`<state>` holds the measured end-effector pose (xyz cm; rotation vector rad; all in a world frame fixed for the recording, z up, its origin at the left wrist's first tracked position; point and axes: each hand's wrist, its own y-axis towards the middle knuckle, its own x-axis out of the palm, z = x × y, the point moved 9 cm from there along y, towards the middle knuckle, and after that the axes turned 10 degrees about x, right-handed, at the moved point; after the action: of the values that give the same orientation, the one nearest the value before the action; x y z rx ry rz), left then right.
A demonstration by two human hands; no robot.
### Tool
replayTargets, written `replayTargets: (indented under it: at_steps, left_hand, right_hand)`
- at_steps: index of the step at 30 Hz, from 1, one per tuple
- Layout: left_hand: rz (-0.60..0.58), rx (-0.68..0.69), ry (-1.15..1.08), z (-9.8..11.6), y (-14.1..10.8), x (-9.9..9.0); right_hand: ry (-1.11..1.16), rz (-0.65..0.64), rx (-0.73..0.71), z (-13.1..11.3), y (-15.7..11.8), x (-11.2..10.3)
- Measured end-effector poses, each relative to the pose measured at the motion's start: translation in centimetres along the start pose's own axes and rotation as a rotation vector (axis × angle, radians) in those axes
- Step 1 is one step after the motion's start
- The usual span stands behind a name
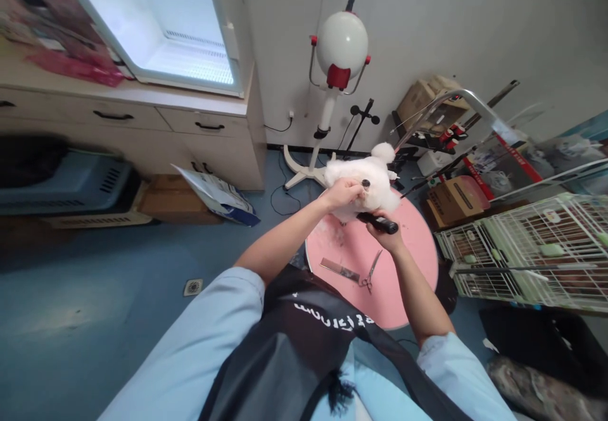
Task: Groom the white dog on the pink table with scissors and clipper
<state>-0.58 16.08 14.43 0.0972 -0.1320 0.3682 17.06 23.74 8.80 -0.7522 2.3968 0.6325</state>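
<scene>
A fluffy white dog (349, 171) is on the round pink grooming table (415, 250), its dark nose facing me. My left hand (344, 193) is closed at the dog's muzzle, with the fingertips partly sunk in the fur. In my right hand (388, 237) is a black hair clipper (382, 223), its front end close under the dog's chin. Whether the blade touches the fur I cannot tell. Nearer to me on the tabletop lie a metal comb (339, 270) and a pair of scissors (371, 272).
Behind the table stands a white, round-headed dryer (342, 44) on a wheeled foot. A curved metal arm (446, 97) rises at the table's far right. White wire cages (532, 244) are on the right. Drawers (190, 120) and a lit cabinet (180, 28) occupy the left.
</scene>
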Motion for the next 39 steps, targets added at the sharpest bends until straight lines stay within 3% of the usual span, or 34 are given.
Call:
replayTargets:
  at_steps: [4, 15, 22, 28, 33, 39]
  left_hand:
    - [-0.004, 0.011, -0.008, 0.2, -0.1, 0.1]
    - [0.017, 0.014, 0.0, -0.4, 0.2, -0.7]
    - [0.015, 0.01, -0.003, -0.4, 0.0, -0.9]
    - [0.02, 0.0, 0.001, -0.3, -0.2, -1.0]
    - [0.044, -0.005, -0.004, -0.1, -0.5, -1.3]
    - [0.027, -0.004, 0.005, -0.4, -0.6, -1.4]
  right_hand:
    - [-0.017, 0.058, 0.011, 0.3, 0.7, -0.3]
    - [0.043, -0.087, 0.021, 2.0, 0.1, 2.4]
    - [0.214, 0.089, 0.058, 2.7, -0.1, 0.3]
    - [0.097, 0.014, 0.084, 2.9, 1.3, 1.9]
    - [0.089, -0.085, 0.085, 3.2, 0.5, 2.5]
    - [0.238, 0.084, 0.063, 2.3, -0.1, 0.9]
